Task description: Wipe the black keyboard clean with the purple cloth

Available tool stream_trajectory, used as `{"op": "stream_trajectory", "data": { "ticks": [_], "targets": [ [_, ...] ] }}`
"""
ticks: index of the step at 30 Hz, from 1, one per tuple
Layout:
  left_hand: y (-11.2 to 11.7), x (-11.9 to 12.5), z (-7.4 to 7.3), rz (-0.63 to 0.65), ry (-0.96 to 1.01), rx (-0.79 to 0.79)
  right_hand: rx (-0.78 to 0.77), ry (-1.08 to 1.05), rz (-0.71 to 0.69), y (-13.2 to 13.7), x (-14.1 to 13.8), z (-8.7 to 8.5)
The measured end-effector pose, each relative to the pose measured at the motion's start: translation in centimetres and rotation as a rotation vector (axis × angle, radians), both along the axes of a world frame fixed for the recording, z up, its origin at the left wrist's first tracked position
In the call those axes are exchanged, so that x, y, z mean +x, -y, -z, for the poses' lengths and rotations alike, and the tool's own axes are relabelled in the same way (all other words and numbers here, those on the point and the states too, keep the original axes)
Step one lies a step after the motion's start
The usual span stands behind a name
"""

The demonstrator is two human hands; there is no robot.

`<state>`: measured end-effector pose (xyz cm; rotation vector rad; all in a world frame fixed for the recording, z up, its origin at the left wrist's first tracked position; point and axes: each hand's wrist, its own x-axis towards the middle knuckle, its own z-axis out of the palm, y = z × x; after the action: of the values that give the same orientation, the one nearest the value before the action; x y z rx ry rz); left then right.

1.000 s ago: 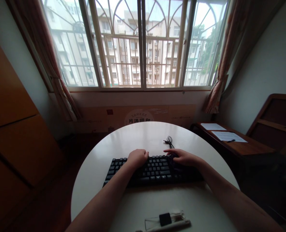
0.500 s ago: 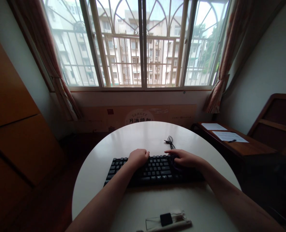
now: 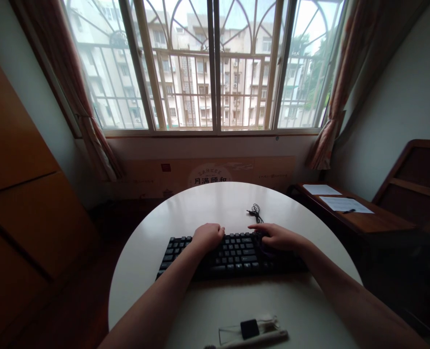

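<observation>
Found keyboard [image 3: 242, 252] below the centre of the frame, lying on the white table [image 3: 142, 281]. Saw left hand [image 3: 208, 236] folded over its upper edge, fingers curled in; could not tell whether pinching it. Saw right hand [image 3: 282, 238] over its right part, index finger stretched leftward, apart from the thumb, with a dark item [image 3: 266, 251] below; could not tell whether gripping that. Noted cable [image 3: 256, 213] bunched just above right hand, brush [image 3: 258, 339] and black square [image 3: 249, 329] at bottom centre, papers [image 3: 345, 205] on bench [image 3: 385, 221] at right.
</observation>
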<state>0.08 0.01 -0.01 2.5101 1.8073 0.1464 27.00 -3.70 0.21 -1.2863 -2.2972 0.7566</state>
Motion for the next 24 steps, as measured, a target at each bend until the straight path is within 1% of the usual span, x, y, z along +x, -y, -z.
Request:
{"op": "stream_trajectory", "data": {
  "ticks": [5, 10, 14, 19, 24],
  "targets": [
    [0.1, 0.0, -0.1, 0.006, 0.006, 0.004, 0.028, 0.014, 0.033, 0.1, -0.3, -0.1],
    [0.2, 0.1, -0.3, -0.004, 0.018, -0.011, 0.008, -0.009, 0.037, 0.1, 0.3, -0.2],
    [0.2, 0.1, -0.2, -0.008, 0.01, -0.012, -0.045, -0.057, 0.003, 0.3, 1.3, -0.4],
    [0.1, 0.0, -0.1, 0.006, -0.002, -0.01, -0.128, -0.13, 0.003, 0.0, 2.3, -0.2],
    [0.0, 0.0, 0.1, 0.006, 0.0, 0.001, -0.159, -0.182, -0.018, -0.3, 2.7, 0.0]
  ]
}}
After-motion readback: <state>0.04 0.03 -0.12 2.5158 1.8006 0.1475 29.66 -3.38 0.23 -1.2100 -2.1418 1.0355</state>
